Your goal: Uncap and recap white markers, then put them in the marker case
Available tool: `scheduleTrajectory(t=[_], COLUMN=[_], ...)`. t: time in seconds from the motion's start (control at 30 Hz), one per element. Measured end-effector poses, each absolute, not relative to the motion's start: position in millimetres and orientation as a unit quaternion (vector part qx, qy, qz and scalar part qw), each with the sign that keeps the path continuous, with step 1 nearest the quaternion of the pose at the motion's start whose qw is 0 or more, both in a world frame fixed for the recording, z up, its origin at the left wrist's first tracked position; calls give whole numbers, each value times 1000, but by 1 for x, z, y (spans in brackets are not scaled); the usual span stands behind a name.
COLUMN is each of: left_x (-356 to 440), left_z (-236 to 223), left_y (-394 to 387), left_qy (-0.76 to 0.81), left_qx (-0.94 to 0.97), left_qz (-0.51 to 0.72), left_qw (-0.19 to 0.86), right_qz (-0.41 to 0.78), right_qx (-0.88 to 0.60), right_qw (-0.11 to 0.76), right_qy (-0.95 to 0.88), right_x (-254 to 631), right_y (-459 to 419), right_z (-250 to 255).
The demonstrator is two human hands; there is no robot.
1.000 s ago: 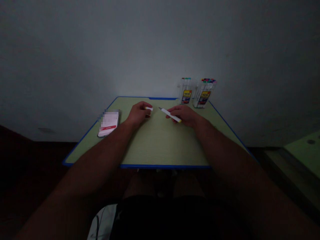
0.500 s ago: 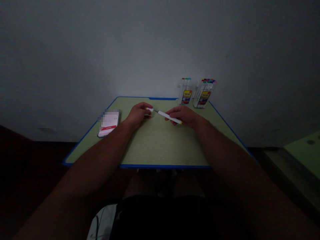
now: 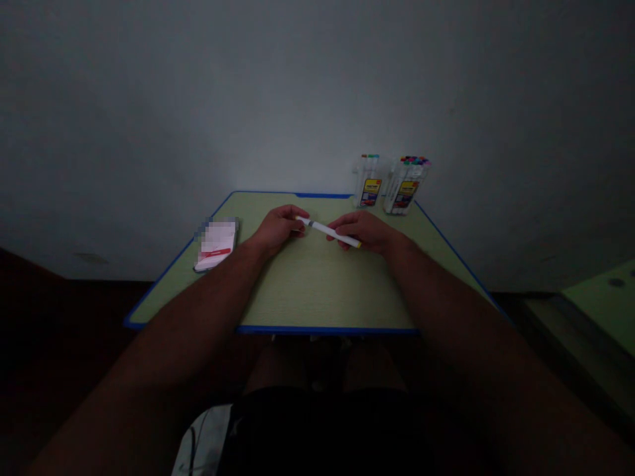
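Note:
A white marker pen (image 3: 328, 230) with a yellow end lies slanted between my two hands above the green desk (image 3: 317, 291). My right hand (image 3: 364, 230) is closed round the pen's barrel near the yellow end. My left hand (image 3: 278, 227) pinches a white cap (image 3: 300, 219) that sits on the pen's far tip. Both hands rest low over the middle of the desk, near its far edge.
Two clear boxes of coloured markers (image 3: 368, 180) (image 3: 407, 184) stand at the desk's back right by the wall. A phone (image 3: 216, 246) with a lit screen lies at the left edge. The desk has a blue rim. Another green surface (image 3: 602, 301) shows at far right.
My hands have come together. The cap in my left hand, apart from the pen a second ago, now sits on the pen's tip.

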State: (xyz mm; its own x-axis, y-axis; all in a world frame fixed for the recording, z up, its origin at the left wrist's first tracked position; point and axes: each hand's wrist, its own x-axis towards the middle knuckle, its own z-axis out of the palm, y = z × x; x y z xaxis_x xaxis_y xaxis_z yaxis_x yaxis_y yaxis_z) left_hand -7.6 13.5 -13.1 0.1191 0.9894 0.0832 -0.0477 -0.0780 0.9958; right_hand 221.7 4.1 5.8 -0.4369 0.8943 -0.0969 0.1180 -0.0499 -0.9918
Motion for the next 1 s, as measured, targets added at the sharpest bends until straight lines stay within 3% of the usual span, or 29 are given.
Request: scheduleTrajectory(t=[0.5, 1.0], left_x=[-5, -8], left_z=[-8, -11], left_y=[8, 14], left_qy=[442, 482], left_qx=[536, 525], left_qz=[496, 516], left_qw=[521, 476], right_qz=[600, 567], right_qx=[-401, -422], right_qw=[335, 464], right_qy=[-606, -535], right_x=[226, 222], right_y=[9, 17], right_z=[1, -4])
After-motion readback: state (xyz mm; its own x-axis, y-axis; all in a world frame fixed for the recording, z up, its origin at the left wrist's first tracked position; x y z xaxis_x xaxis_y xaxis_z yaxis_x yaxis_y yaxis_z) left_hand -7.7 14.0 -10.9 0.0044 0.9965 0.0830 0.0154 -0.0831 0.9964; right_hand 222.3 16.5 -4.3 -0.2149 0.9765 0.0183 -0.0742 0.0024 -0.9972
